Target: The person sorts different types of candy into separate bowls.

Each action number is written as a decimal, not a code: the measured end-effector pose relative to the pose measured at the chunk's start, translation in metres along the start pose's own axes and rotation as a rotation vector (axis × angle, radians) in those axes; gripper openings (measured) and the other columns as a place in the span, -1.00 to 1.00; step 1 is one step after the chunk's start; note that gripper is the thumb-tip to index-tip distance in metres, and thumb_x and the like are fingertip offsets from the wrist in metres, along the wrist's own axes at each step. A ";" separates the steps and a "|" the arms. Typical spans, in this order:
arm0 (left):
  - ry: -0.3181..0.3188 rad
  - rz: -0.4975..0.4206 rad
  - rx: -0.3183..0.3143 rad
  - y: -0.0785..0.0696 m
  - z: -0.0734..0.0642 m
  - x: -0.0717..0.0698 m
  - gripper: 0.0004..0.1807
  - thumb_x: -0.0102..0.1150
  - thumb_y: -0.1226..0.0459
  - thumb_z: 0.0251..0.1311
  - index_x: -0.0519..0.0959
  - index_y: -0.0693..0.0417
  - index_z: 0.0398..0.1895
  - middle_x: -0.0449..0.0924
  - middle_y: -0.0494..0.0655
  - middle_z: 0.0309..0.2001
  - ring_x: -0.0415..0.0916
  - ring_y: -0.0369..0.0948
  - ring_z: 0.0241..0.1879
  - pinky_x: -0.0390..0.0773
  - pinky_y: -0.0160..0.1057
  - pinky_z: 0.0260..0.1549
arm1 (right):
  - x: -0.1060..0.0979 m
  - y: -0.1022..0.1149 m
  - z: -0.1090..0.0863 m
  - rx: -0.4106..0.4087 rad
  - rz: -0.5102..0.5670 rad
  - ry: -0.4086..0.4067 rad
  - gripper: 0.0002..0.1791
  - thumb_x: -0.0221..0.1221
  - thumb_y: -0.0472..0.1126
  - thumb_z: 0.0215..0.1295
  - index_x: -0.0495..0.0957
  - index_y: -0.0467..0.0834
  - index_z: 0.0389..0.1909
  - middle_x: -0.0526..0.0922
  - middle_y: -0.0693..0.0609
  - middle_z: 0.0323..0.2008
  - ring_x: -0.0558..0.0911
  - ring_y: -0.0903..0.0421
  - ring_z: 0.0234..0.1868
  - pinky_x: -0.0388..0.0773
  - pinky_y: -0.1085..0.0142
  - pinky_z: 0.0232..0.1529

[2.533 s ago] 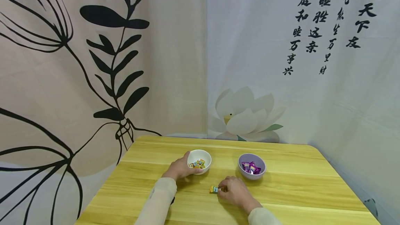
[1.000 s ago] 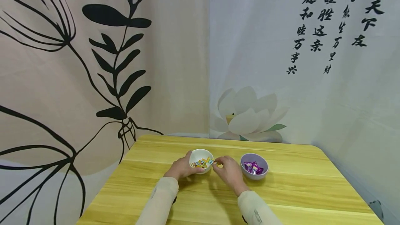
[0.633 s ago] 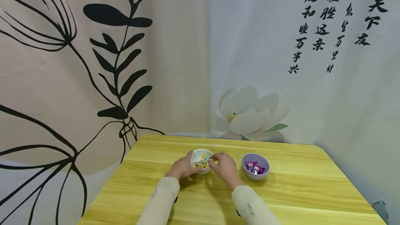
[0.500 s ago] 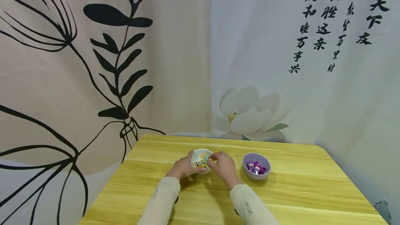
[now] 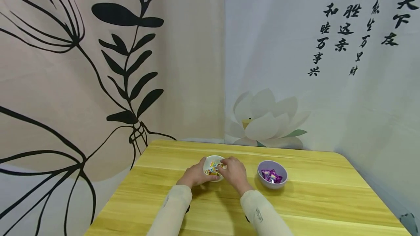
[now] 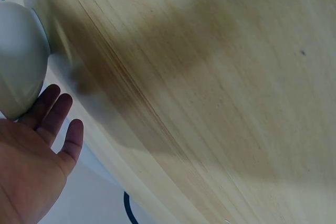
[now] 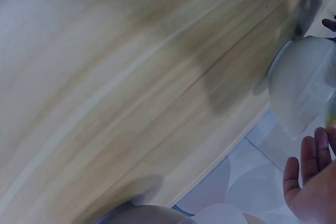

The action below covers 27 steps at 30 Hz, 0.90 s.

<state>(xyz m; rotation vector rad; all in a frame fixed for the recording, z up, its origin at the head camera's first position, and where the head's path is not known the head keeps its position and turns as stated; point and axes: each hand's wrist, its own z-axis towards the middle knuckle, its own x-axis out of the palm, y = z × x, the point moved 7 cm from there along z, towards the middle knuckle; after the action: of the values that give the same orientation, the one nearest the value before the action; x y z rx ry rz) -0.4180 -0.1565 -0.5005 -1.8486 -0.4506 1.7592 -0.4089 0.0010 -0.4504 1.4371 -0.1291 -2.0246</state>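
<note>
A small white bowl (image 5: 213, 158) holds several yellow-wrapped candies (image 5: 211, 170). My left hand (image 5: 195, 174) grips the bowl's left side, thumb along the near side; the left wrist view has its fingers against the outer wall. Over the right rim, my right hand (image 5: 234, 173) pinches a yellow-wrapped candy, mostly covered by the fingers. In the right wrist view, a yellow-green bit of wrapper (image 7: 331, 115) shows by its fingertips, beside the white bowl (image 7: 299, 85).
To the right stands a lilac bowl (image 5: 272, 185) with several purple-wrapped candies (image 5: 271, 176). Both bowls are on a wooden table (image 5: 315, 192). Behind its far edge hangs a printed curtain (image 5: 190, 83).
My right hand picked up a candy from the table, carried it up and left to the white bowl, and lowered it over the rim. The left hand kept its grip.
</note>
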 end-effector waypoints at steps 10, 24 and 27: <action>-0.003 -0.018 -0.019 -0.001 -0.002 -0.001 0.20 0.40 -0.33 -0.10 0.12 0.05 0.52 0.57 0.05 0.05 0.52 -0.04 -0.13 0.52 0.07 -0.15 | 0.001 -0.004 -0.002 0.006 -0.009 -0.003 -0.73 0.25 -0.10 0.27 0.74 -0.16 -0.13 0.69 -0.07 -0.19 0.66 -0.05 -0.20 0.58 0.02 -0.18; 0.002 -0.024 -0.027 -0.002 -0.003 -0.001 0.23 0.40 -0.34 -0.12 0.08 0.05 0.54 0.56 0.06 0.09 0.52 -0.01 -0.08 0.51 0.10 -0.11 | -0.012 -0.010 -0.011 0.025 0.019 -0.020 -0.72 0.26 -0.06 0.30 0.74 -0.16 -0.13 0.67 -0.07 -0.19 0.65 -0.06 -0.20 0.59 0.02 -0.17; 0.003 -0.029 -0.039 -0.001 -0.004 -0.002 0.24 0.40 -0.35 -0.12 0.08 0.04 0.54 0.55 0.07 0.11 0.52 0.03 -0.04 0.49 0.14 -0.08 | -0.015 -0.011 -0.013 0.027 0.020 -0.019 -0.71 0.25 -0.04 0.32 0.73 -0.15 -0.12 0.67 -0.07 -0.19 0.65 -0.05 -0.20 0.59 0.02 -0.18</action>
<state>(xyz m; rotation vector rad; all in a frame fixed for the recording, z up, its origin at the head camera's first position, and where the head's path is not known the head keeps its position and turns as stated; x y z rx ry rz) -0.4143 -0.1576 -0.4990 -1.8621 -0.5113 1.7393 -0.3999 0.0215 -0.4482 1.4282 -0.1790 -2.0284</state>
